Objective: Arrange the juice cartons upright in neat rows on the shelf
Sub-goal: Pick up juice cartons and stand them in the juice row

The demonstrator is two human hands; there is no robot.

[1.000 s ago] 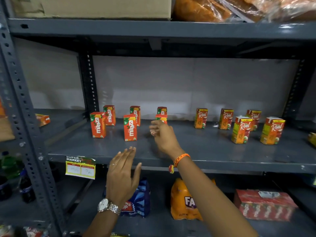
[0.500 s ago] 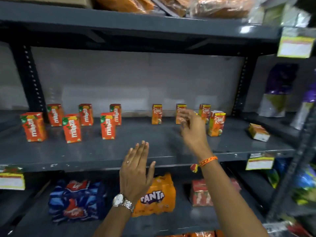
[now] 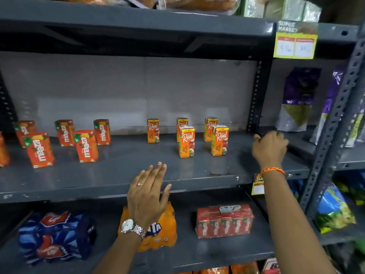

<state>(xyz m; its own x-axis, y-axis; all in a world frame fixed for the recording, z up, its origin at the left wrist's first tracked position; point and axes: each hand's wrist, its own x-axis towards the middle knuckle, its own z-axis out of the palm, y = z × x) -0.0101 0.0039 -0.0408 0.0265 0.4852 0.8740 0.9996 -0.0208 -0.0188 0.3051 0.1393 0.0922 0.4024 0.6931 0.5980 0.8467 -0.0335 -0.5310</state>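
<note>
A: Head view has swung right since a second ago: the Maaza cartons [image 3: 40, 149] now sit at nine o'clock, and the right upright [image 3: 256, 95] has come into frame at two o'clock.

B: So what does that shift mean for the job?

A: My reading is that the Maaza group is finished. They stand upright in two staggered rows on the shelf [image 3: 118, 175], orange-red boxes with the name running up the side.

B: And the left hand [image 3: 147, 194]?

A: Near six o'clock, over the shelf's front lip, fingers spread flat, holding nothing, much as before.

B: Next along?

A: The Real cartons [image 3: 186, 142], around one o'clock. Three stand at the back and two in front, all upright, orange with a yellow top band. The front row has a gap on its left.

B: The right hand [image 3: 269, 149]?

A: It was at the Real cartons half a second ago; now it reaches past them to three o'clock, by the upright. Fingers are curled away from the camera, so I cannot tell whether it grips anything.

B: What is it after?

A: Earlier a loose carton lay beyond that upright. The hand covers that spot now, so likely that one, to fill the gap.
</note>
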